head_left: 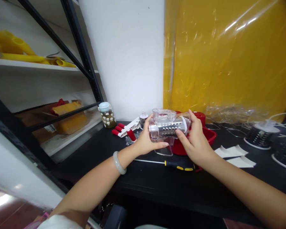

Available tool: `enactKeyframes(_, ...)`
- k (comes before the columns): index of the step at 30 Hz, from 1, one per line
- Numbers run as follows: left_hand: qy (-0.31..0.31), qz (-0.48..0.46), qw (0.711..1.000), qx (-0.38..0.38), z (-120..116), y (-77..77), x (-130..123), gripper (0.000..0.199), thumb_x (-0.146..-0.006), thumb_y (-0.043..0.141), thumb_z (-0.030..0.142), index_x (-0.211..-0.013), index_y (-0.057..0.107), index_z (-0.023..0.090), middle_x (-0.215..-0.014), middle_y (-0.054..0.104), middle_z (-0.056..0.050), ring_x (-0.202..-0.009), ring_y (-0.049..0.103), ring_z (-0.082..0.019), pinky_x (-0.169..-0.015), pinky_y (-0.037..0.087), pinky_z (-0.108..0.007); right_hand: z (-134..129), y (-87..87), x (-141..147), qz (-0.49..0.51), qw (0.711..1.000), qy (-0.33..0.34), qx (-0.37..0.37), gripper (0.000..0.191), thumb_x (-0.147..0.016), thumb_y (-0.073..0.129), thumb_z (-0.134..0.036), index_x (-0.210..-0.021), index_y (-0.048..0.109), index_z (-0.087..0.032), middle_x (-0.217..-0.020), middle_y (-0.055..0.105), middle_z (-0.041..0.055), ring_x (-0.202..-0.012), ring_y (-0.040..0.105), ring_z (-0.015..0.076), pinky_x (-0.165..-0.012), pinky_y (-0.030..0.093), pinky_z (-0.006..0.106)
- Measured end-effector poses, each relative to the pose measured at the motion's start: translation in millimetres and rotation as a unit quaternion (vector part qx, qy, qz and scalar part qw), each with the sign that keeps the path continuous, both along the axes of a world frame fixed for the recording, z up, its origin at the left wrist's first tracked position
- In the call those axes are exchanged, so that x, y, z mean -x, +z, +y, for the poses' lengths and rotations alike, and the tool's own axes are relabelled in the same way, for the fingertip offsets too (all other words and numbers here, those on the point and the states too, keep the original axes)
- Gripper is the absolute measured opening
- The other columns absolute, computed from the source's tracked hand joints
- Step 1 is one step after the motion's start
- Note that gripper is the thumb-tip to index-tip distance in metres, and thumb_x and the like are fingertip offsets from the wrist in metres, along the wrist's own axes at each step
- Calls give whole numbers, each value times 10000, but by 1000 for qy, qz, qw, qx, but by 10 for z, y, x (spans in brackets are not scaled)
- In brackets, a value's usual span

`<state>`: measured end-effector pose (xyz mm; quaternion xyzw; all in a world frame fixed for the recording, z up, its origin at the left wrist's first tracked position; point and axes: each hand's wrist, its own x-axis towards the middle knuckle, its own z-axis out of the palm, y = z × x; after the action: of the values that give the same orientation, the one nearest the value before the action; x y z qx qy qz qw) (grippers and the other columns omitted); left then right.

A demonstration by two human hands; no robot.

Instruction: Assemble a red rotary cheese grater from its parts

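Note:
My left hand (147, 136) grips the left end of a clear plastic grater housing (163, 116), its thumb lying along the underside. Inside the housing lies a perforated metal grater drum (170, 129) with a white rim at its right end. My right hand (195, 136) is closed around that right end, thumb against the drum's side. Both hands hold the housing above the black table. Beneath it on the table lies a screwdriver (180, 164) with a black and yellow handle. A red plastic bowl-like part (209, 135) sits behind my right hand, partly hidden.
Red-and-white handled parts (127, 127) and a lidded jar (107, 115) stand at the left back. White curved pieces (240, 161) and more grater drums (262, 135) lie to the right. A shelf rack (85, 60) rises at the left, with wrapped yellow sheeting (228, 57) behind.

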<state>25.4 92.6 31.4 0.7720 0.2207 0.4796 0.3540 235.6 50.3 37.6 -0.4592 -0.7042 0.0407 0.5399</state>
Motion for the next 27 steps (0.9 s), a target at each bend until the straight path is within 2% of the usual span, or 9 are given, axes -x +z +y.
enactKeyframes(4,34,-47,998,3,9,4,-28,1229,-582,897,350,-1493,77,257,-1437,439,-195,-1301,500,-363,-1074,403,-584,7,-22,76,179,975,128,25,602,-853,657,-445,-1349,380,-247,-1393,496,155,-1255,557,281,-996,533,471)
enactKeyframes(7,50,-71,996,7,24,20,-24,1239,-558,909,373,-1495,105,270,-1424,449,-187,-1275,520,-363,-1040,439,-580,14,-18,82,222,952,204,53,411,-842,692,-377,-1198,521,-260,-1267,630,91,-1165,634,234,-1039,512,436)
enactKeyframes(9,67,-80,994,-3,42,21,-15,1212,-541,913,410,-1490,173,258,-1415,458,-182,-1284,505,-367,-1056,423,-575,21,-8,75,241,941,229,66,364,-834,707,-354,-1159,572,-261,-1214,676,67,-1115,666,214,-1047,508,416)
enactKeyframes(14,28,-104,993,40,56,9,-6,1130,-555,884,505,-1472,266,274,-1476,393,-176,-1273,507,-381,-984,496,-557,41,15,44,278,928,241,64,325,-814,730,-349,-1113,627,-271,-1186,707,38,-1051,697,187,-1009,534,391)
enactKeyframes(19,109,-107,988,-33,1,45,-16,1044,-542,914,406,-1426,376,269,-1451,418,-141,-1328,440,-368,-1058,440,-571,31,42,18,275,934,207,99,371,-783,753,-393,-1114,654,-260,-1146,731,49,-1084,685,214,-996,540,420)
enactKeyframes(23,124,-118,985,-14,-24,66,-18,1122,-523,928,366,-1451,302,302,-1356,444,-137,-1286,462,-355,-952,534,-540,9,78,-5,270,936,168,151,434,-747,765,-453,-1106,670,-228,-927,768,56,-910,723,233,-735,610,363)
enactKeyframes(27,105,-133,985,12,-26,60,-24,1103,-513,933,361,-1421,308,307,-1290,458,-120,-1219,512,-333,-897,567,-506,5,116,-46,250,940,162,166,412,-729,775,-471,-1034,687,-208,-696,717,6,-645,662,156,-512,501,245)
